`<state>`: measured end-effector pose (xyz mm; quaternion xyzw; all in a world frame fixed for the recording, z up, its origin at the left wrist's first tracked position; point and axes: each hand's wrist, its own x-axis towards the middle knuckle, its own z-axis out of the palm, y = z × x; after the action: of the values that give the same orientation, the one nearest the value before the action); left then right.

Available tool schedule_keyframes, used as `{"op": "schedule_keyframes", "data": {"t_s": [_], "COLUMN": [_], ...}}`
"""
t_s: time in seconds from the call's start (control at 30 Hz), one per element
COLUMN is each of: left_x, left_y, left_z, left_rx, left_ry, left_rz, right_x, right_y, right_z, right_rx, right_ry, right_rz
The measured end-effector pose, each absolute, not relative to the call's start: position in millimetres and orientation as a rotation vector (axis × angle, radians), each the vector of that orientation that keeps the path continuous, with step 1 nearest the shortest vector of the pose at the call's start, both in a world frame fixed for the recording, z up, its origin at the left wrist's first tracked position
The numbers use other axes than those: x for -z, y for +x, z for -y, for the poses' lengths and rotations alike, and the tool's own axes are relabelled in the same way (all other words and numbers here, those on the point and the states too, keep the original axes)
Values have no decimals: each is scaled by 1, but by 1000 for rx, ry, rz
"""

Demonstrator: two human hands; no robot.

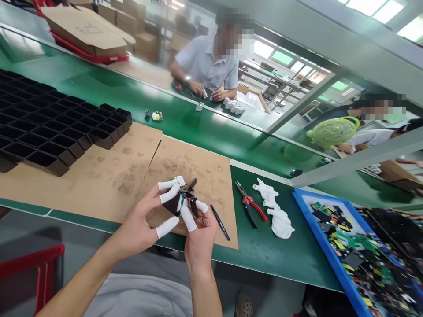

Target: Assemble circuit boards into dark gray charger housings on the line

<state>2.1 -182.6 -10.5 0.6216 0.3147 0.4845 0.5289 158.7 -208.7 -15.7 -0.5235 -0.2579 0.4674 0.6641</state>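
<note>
My left hand (145, 220) and my right hand (200, 233) meet over the near edge of the cardboard mat (109, 176). Both wear white finger cots. Together they pinch a small green circuit board with a dark brown wrapped part (181, 198) between their fingertips. The left fingers close on its left side, the right thumb and fingers on its right side. Black tweezers (220, 221) lie on the mat just right of my right hand.
Red-handled pliers (250, 205) and white cloth gloves (276, 211) lie on the green bench. A blue tray (317, 237) of circuit boards sits at right, a black compartment tray (49, 127) at left. Two other people sit across the conveyor belt (205, 127), beside a green fan (332, 131).
</note>
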Motion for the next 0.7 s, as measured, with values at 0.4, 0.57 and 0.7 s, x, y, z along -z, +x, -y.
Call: {"op": "schedule_keyframes", "data": {"t_s": [0.4,0.57,0.7], "left_x": [9,10,11], "left_y": [20,33,36], "left_z": [181,188,191], "left_rx": [-1251,-1423,-1476], "left_ry": [771,581,519], "left_rz": [-906,-902,-917], "right_x": [11,21,27], "right_y": [160,148,143], "right_z": [207,213,223], "right_rx": [-904,-838,-617], "right_ry": [-1151,-1141,-1161], "right_rz": [576,518,691]}}
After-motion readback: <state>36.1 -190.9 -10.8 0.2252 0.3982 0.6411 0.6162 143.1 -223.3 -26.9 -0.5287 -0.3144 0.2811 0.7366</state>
